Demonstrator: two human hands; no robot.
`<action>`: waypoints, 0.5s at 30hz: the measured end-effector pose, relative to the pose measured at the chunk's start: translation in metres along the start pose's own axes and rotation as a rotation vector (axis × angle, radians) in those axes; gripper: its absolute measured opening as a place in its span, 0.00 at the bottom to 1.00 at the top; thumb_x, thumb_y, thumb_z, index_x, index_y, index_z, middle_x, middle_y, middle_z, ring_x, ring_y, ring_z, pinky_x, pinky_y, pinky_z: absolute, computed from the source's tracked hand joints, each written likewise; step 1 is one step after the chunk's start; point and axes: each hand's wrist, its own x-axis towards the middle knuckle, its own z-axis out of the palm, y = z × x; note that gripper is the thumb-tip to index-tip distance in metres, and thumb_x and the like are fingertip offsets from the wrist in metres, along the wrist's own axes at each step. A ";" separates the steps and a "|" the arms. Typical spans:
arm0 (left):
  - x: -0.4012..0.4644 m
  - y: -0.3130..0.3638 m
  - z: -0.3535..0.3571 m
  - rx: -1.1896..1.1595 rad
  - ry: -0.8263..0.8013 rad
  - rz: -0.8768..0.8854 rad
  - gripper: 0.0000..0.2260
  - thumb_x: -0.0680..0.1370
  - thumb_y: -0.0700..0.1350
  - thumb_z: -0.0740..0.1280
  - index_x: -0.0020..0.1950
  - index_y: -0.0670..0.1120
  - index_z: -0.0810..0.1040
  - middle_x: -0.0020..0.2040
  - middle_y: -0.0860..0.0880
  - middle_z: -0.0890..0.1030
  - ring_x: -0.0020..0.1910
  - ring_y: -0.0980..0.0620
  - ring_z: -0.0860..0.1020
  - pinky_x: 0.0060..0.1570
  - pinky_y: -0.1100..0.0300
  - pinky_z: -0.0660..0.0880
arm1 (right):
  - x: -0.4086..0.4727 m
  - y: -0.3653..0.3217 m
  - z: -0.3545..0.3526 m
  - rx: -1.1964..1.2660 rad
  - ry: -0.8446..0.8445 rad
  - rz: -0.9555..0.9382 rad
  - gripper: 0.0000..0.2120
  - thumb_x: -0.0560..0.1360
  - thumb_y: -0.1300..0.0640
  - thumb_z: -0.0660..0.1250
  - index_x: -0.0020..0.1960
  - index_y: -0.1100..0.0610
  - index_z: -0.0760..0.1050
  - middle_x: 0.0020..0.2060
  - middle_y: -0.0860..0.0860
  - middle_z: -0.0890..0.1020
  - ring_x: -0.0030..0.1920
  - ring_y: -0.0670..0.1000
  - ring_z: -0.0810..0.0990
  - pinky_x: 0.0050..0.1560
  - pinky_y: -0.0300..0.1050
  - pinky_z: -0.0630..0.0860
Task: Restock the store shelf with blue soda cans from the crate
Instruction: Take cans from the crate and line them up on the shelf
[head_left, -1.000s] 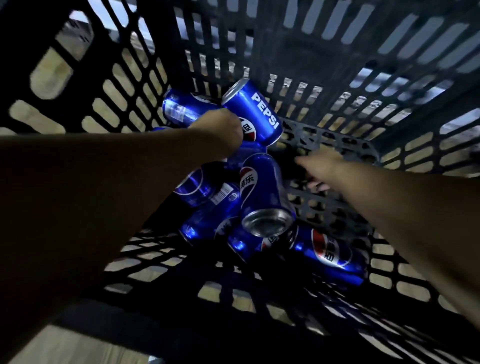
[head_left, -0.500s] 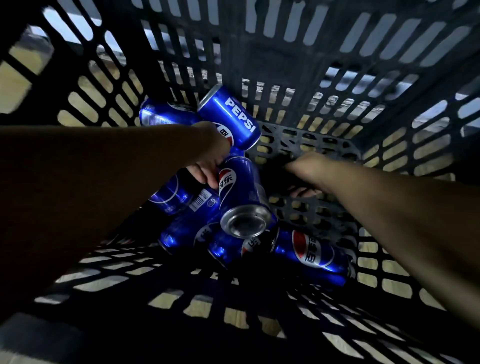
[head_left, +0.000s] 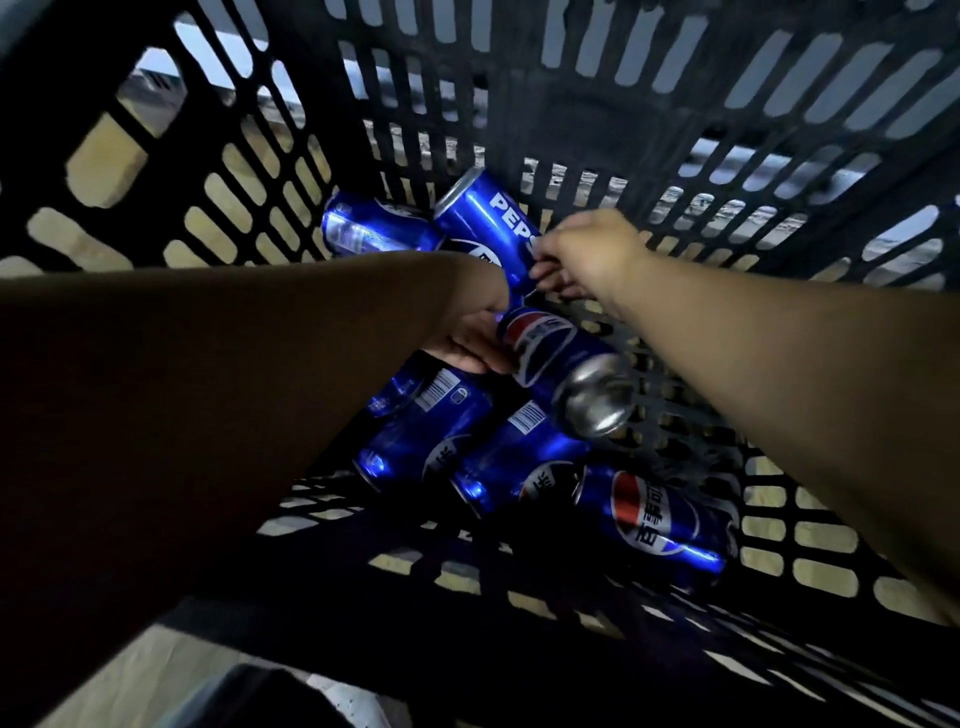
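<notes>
Both hands are down inside the black slatted crate (head_left: 571, 93), and the change since a second ago is plain. The left hand (head_left: 475, 332), which lay over the cans near the far wall, has dropped onto the can (head_left: 563, 371) that stood tilted in the middle of the pile and now grips its upper end; that can has swung so its silver end faces the right wall, and it looks lifted a little off the heap. The right hand (head_left: 582, 257), which was low over the bare crate floor, has crossed toward the far wall and now reaches the lettered can (head_left: 488, 223) leaning there. Its fingers are curled at that can's lower end and touch it, but whether they have closed round it I cannot tell.

The other cans lie as they did: one (head_left: 376, 228) against the far left corner, two (head_left: 426, 434) side by side under the left forearm, another (head_left: 660, 519) along the near right side of the floor.

By my reading, one can is secured and a second is about to be taken, so the pick-up step is nearly done. No shelf is in view, and at least six cans are still in the crate.
</notes>
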 end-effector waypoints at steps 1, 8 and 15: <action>0.000 0.001 0.003 -0.028 -0.015 0.022 0.14 0.81 0.42 0.54 0.40 0.39 0.73 0.36 0.47 0.83 0.37 0.53 0.84 0.29 0.66 0.75 | -0.001 -0.005 0.006 -0.023 -0.005 -0.047 0.13 0.75 0.64 0.63 0.32 0.56 0.71 0.24 0.51 0.77 0.19 0.42 0.72 0.21 0.32 0.67; 0.008 -0.001 -0.022 -0.102 0.029 -0.012 0.20 0.82 0.40 0.52 0.38 0.39 0.78 0.29 0.45 0.82 0.28 0.56 0.81 0.24 0.69 0.74 | -0.007 -0.017 0.028 -0.425 -0.032 -0.331 0.11 0.72 0.64 0.63 0.49 0.59 0.82 0.48 0.57 0.82 0.52 0.54 0.79 0.51 0.42 0.73; 0.009 -0.003 -0.046 -0.315 0.430 0.125 0.09 0.80 0.40 0.56 0.41 0.41 0.71 0.20 0.48 0.77 0.19 0.53 0.77 0.29 0.61 0.74 | -0.021 -0.012 0.037 -0.958 -0.254 -0.496 0.25 0.72 0.56 0.69 0.68 0.55 0.70 0.63 0.56 0.75 0.62 0.56 0.74 0.57 0.43 0.72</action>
